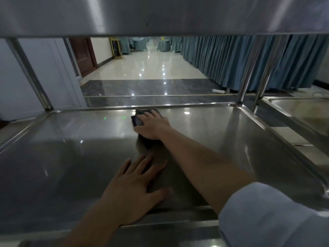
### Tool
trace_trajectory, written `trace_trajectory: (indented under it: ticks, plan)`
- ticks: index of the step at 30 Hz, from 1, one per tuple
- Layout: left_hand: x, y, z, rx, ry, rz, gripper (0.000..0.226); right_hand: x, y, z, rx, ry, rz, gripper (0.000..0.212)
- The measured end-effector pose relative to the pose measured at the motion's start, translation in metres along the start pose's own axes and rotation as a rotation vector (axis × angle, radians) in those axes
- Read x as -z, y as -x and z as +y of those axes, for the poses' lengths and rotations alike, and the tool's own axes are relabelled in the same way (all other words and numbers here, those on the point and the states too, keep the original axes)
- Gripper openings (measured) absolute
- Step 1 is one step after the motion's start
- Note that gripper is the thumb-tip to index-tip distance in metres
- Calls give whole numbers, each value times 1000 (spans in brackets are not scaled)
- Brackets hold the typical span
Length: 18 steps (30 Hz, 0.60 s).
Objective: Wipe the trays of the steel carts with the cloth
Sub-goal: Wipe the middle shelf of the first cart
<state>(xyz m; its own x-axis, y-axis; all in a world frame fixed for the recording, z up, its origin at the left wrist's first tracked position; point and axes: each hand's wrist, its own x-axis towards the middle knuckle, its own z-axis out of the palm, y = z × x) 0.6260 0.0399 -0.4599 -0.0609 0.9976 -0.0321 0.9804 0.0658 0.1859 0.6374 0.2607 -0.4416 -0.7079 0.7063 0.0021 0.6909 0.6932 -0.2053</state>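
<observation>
The right hand point(153, 125) presses flat on the cloth point(140, 115) at the tray's point(231, 132) far rim; left hand point(135, 189) rests flat, nearer. Overreaching risks the cloth slipping over that rim.

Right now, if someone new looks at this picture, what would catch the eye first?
The right hand presses a dark cloth near the far rim of the steel tray. The left hand lies flat on the near part. Beyond, blue curtains line a glossy floor.
</observation>
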Motion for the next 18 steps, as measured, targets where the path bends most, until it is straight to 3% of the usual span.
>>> trace_trajectory:
  ticks: [5,7,11,13,16,18]
  plan:
    - [-4,-3,-7,-24,32,37,78,-9,18,-12,109,-41,-17,69]
    - [-1,-3,-6,-4,123,73,70,-4,25,15,38,-58,7,70]
    - [10,4,-16,111,595,265,54,6,42,89,-227,-52,81,71]
    - [18,11,-41,152,469,276,53,12,51,117,-331,-53,83,70]
    - [25,25,-95,253,99,140,59,17,55,131,-378,-32,65,72]
    - [24,34,-117,302,26,56,64,17,52,127,-400,-37,55,79]
